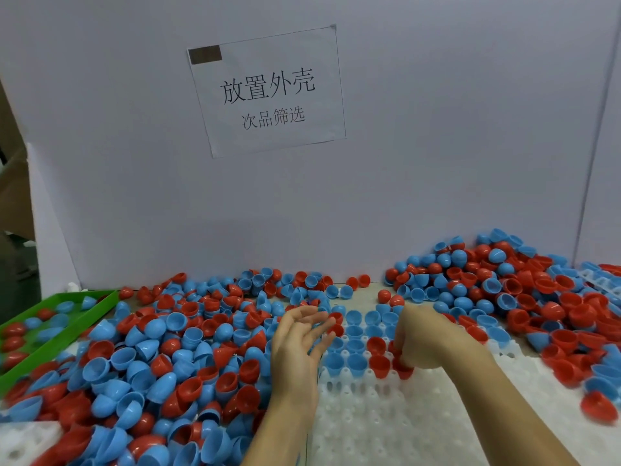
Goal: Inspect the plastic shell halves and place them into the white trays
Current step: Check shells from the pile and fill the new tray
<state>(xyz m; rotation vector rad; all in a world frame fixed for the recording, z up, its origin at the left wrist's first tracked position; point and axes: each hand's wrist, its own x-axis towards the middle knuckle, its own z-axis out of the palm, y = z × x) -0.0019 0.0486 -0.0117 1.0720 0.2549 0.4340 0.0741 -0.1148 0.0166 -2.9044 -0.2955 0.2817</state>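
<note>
A white tray [403, 428] with many small cups lies closest, on the tabletop, right in the middle. Its near rows hold nothing. Another white tray corner [23, 438] shows at the bottom left.

Two bare arms reach in over the tray. The left hand [299, 344] is above the tray's left edge. Its palm faces up and its fingers are spread and a little bent. It holds nothing. The right hand [423, 341] is over the filled part of the tray. Its fingers are curled down onto a red shell half [401, 366] that sits at the tray. The fingers hide most of the grip, but they seem to pinch it.

Just past the hands, the far rows of the tray hold blue shell halves [356, 344] and a few red ones [378, 346], open side up.

On the left is a big pile of red and blue shells [161, 364]. On the right is another pile [524, 297], heaped higher toward the back. A green tray [111, 299] at the far left holds a few shells.

Behind it all stands a pale wall [437, 146]. A paper sign [268, 92] with black writing is stuck on it.
</note>
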